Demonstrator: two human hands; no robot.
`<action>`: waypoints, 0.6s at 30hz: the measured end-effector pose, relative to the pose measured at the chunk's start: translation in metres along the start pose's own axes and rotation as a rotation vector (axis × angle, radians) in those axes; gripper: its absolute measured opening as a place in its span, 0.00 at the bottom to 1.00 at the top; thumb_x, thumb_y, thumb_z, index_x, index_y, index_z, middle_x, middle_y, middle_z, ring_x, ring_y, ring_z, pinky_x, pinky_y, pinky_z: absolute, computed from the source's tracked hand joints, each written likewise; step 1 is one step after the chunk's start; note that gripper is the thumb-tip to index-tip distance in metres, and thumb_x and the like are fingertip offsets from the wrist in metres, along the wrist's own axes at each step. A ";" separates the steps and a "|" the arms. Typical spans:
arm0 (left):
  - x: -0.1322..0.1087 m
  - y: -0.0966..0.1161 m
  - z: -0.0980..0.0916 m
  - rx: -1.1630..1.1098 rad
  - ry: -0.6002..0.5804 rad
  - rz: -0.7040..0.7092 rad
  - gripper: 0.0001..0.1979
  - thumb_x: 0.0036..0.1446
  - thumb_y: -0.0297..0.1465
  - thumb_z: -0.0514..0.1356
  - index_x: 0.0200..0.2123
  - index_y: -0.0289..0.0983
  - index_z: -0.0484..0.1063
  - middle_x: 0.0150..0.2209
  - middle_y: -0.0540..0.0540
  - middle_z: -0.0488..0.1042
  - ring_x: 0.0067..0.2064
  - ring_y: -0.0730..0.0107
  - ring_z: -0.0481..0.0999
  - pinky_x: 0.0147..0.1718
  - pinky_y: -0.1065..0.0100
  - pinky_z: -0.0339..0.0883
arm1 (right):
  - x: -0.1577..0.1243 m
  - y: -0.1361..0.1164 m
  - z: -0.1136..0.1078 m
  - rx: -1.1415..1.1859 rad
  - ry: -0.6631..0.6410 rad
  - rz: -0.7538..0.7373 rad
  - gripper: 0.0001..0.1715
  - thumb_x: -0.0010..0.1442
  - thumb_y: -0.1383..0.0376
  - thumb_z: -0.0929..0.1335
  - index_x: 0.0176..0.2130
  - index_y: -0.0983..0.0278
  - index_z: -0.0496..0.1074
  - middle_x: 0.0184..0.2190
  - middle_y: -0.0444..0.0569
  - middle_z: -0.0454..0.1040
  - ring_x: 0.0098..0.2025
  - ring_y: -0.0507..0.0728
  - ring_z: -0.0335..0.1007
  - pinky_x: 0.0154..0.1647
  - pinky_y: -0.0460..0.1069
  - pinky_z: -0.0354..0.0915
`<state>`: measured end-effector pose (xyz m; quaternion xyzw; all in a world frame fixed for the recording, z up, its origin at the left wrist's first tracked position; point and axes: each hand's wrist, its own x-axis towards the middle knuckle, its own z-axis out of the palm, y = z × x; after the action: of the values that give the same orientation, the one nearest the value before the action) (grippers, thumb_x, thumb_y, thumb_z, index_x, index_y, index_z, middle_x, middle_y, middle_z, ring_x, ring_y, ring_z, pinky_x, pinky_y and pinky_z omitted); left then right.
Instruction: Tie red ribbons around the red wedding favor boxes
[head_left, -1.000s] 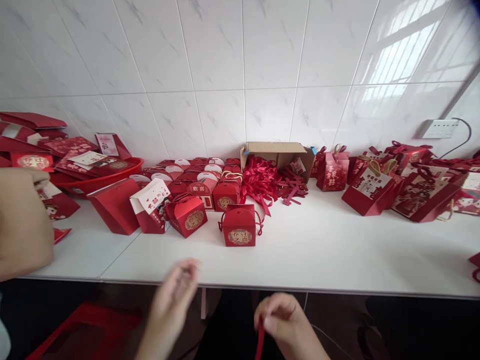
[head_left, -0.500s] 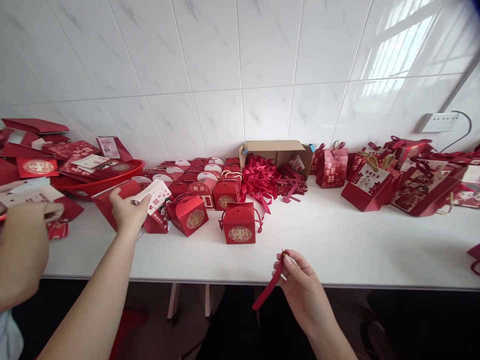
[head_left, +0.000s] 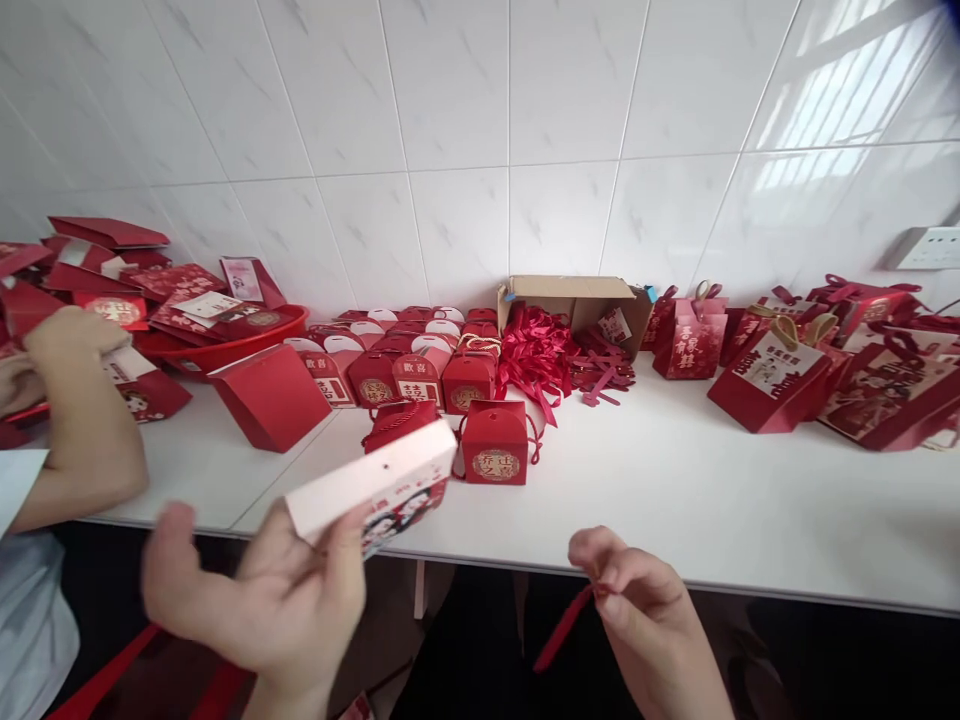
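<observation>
Between the fingers of my left hand (head_left: pixel 300 600) is a white-topped gift box (head_left: pixel 375 485) with a printed red side, tilted over the table's front edge. My right hand (head_left: pixel 637 590) pinches one end of a dark red ribbon strip (head_left: pixel 562 630), which hangs down to the left past the edge. Behind the held box stands a red box with a gold emblem (head_left: pixel 495 450) and cord loops at its sides. Another red box (head_left: pixel 401 420) is partly hidden behind the held one. A plain red box (head_left: pixel 274 395) stands at left.
Rows of small red boxes (head_left: pixel 360 350) stand near the wall. Beside them are red ribbons (head_left: pixel 536 350) and an open cardboard box (head_left: pixel 574 288). Finished-looking gift bags (head_left: pixel 690 340) stand at right. At left, a person's arm (head_left: pixel 94 420) reaches near a heaped red basin (head_left: pixel 292 330).
My left hand has brought the white-topped box from the group at left toward me. My right hand has moved slightly right and down with the ribbon. The other person's arm has moved up and farther back.
</observation>
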<state>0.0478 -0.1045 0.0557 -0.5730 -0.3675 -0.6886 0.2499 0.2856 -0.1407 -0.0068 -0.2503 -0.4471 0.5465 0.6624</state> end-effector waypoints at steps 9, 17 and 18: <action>-0.059 0.046 0.040 -0.471 -0.539 -0.457 0.15 0.58 0.23 0.60 0.48 0.41 0.71 0.40 0.47 0.77 0.40 0.69 0.79 0.38 0.72 0.75 | 0.018 0.003 0.008 -0.288 0.006 -0.181 0.06 0.56 0.66 0.74 0.32 0.53 0.80 0.64 0.44 0.59 0.64 0.63 0.57 0.58 0.56 0.60; -0.054 0.040 0.045 -0.550 -0.607 -0.459 0.04 0.60 0.25 0.58 0.36 0.39 0.71 0.51 0.44 0.71 0.54 0.63 0.71 0.51 0.65 0.67 | 0.028 0.008 0.011 -0.407 0.036 -0.224 0.06 0.56 0.68 0.73 0.34 0.55 0.80 0.63 0.50 0.60 0.64 0.65 0.58 0.54 0.57 0.66; -0.056 0.041 0.045 -0.619 -0.622 -0.486 0.05 0.62 0.25 0.57 0.37 0.40 0.70 0.50 0.44 0.73 0.54 0.64 0.72 0.51 0.65 0.68 | 0.028 0.008 0.012 -0.415 0.030 -0.221 0.07 0.56 0.68 0.73 0.35 0.56 0.80 0.62 0.51 0.61 0.64 0.65 0.57 0.52 0.56 0.67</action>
<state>0.1185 -0.0979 0.0135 -0.6962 -0.3260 -0.6002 -0.2208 0.2711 -0.1141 0.0010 -0.3386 -0.5647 0.3632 0.6592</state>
